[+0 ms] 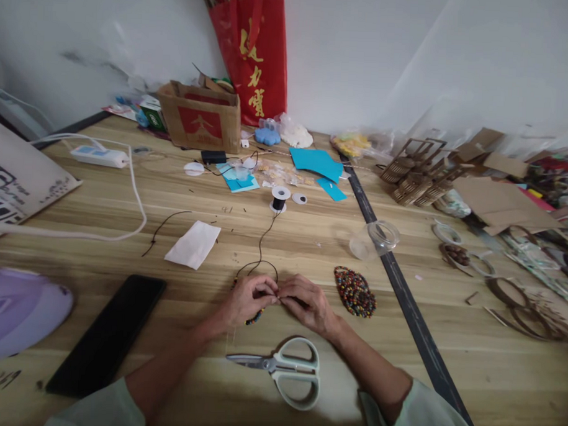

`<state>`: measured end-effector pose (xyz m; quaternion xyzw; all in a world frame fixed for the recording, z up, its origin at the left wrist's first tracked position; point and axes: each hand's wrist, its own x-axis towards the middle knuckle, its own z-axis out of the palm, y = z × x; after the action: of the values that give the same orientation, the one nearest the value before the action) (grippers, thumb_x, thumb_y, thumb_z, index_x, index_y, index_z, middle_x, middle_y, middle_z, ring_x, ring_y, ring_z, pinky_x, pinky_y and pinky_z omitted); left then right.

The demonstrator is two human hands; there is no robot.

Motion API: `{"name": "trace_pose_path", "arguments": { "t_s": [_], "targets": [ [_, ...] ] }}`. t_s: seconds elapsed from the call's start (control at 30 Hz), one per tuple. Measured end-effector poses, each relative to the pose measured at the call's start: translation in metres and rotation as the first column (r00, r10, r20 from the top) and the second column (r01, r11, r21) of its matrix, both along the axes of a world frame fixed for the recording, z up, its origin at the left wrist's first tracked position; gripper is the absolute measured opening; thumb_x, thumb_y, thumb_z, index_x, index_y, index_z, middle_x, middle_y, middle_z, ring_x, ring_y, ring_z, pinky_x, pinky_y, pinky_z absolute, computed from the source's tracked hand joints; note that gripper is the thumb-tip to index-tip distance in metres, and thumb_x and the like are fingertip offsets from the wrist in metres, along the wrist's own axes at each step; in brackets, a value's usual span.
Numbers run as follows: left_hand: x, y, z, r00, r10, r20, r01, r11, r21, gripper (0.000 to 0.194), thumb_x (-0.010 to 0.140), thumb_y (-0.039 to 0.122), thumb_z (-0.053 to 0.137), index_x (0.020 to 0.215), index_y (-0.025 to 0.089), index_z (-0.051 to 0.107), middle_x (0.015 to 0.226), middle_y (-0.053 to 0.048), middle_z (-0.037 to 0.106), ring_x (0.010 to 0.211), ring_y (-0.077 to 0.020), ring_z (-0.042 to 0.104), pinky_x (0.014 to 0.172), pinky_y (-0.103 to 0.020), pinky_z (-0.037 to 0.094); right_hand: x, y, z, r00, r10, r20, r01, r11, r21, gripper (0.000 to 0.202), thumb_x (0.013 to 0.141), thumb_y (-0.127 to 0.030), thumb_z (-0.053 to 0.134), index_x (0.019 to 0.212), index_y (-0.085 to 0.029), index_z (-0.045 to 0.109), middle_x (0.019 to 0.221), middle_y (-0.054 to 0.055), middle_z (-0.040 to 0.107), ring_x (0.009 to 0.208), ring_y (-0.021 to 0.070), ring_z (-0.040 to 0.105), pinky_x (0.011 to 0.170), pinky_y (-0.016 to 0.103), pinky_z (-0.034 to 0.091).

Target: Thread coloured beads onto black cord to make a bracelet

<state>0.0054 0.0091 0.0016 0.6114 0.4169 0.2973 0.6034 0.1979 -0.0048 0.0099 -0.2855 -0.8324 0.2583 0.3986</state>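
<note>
Pinched narrow, the left grip (250,299) and the right grip (309,301) are set fingertip to fingertip, with the black cord (261,243) apparently held between them; the exact point of hold is hidden by the fingers. Slack cord is looped on the surface (187,303) between the hands and the spool (279,201). Beneath the left grip, the beaded strand (253,317) is partly covered. Both should be found very light. The cord is judged thin and limp, best taken close to its tip; the beads, probably hard and slippery, are best steadied along the string, not pinched singly.
</note>
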Motion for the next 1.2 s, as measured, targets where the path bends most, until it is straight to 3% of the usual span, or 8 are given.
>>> {"name": "trace_pose_path", "arguments": {
  "t_s": [0.23,0.33,0.57,0.8,1.03,1.2],
  "targets": [
    [0.0,-0.001,-0.004,1.0,-0.031,0.004,0.031,0.998,0.057,0.011,0.072,0.017,0.061,0.082,0.015,0.062,0.075,-0.002,0.068,0.072,-0.0137,0.063,0.067,-0.022,0.047,0.002,-0.001,-0.003,1.0,-0.023,0.016,0.023,1.0,0.014,0.012,0.094,-0.021,0.051,0.095,-0.017,0.062,0.087,0.009,0.066,0.087,0.0184,0.06,0.078,0.033,0.051],
    [-0.001,0.0,0.003,1.0,-0.01,0.013,0.009,0.996,0.085,0.013,0.072,0.015,0.057,0.083,0.015,0.063,0.08,-0.003,0.068,0.076,-0.0145,0.063,0.069,-0.023,0.048,0.003,-0.002,-0.002,0.999,-0.047,0.024,0.046,0.998,0.042,0.013,0.095,-0.022,0.049,0.098,-0.018,0.062,0.091,0.009,0.063,0.09,0.0189,0.058,0.079,0.033,0.052],
    [-0.002,0.0,0.016,0.999,-0.035,0.041,0.034,0.999,0.01,0.013,0.072,0.019,0.059,0.083,0.014,0.065,0.079,-0.005,0.069,0.075,-0.0149,0.062,0.068,-0.023,0.048,0.003,-0.004,0.001,0.997,-0.073,0.029,0.071,0.996,0.054,0.014,0.096,-0.021,0.048,0.099,-0.019,0.061,0.094,0.009,0.059,0.089,0.0181,0.056,0.076,0.031,0.052],
    [-0.001,0.0,0.007,0.999,-0.051,0.009,0.051,0.998,-0.021,0.013,0.069,0.024,0.068,0.077,0.013,0.067,0.068,-0.002,0.066,0.064,-0.0116,0.057,0.059,-0.02,0.045,0.002,-0.003,-0.001,0.997,-0.061,0.039,0.059,0.996,0.066,0.014,0.096,-0.022,0.048,0.098,-0.019,0.062,0.093,0.009,0.059,0.087,0.0176,0.057,0.075,0.03,0.052],
    [-0.001,0.0,-0.004,0.997,-0.038,-0.062,0.042,0.997,0.062,0.011,0.072,0.023,0.065,0.069,0.012,0.067,0.06,0.0,0.06,0.057,-0.0092,0.05,0.052,-0.018,0.039,0.003,-0.004,-0.003,0.997,-0.055,0.057,0.052,0.997,0.051,0.013,0.095,-0.022,0.048,0.098,-0.019,0.06,0.091,0.009,0.06,0.087,0.018,0.057,0.075,0.031,0.051],
    [-0.001,0.0,-0.003,0.996,-0.036,-0.078,0.042,0.996,0.079,0.014,0.074,0.025,0.063,0.068,0.012,0.067,0.059,0.0,0.059,0.055,-0.0093,0.049,0.049,-0.017,0.037,0.003,-0.003,-0.006,0.996,-0.048,0.069,0.046,0.998,0.039,0.012,0.095,-0.022,0.048,0.097,-0.019,0.06,0.09,0.008,0.061,0.086,0.0179,0.057,0.075,0.031,0.051]
  ]
}}
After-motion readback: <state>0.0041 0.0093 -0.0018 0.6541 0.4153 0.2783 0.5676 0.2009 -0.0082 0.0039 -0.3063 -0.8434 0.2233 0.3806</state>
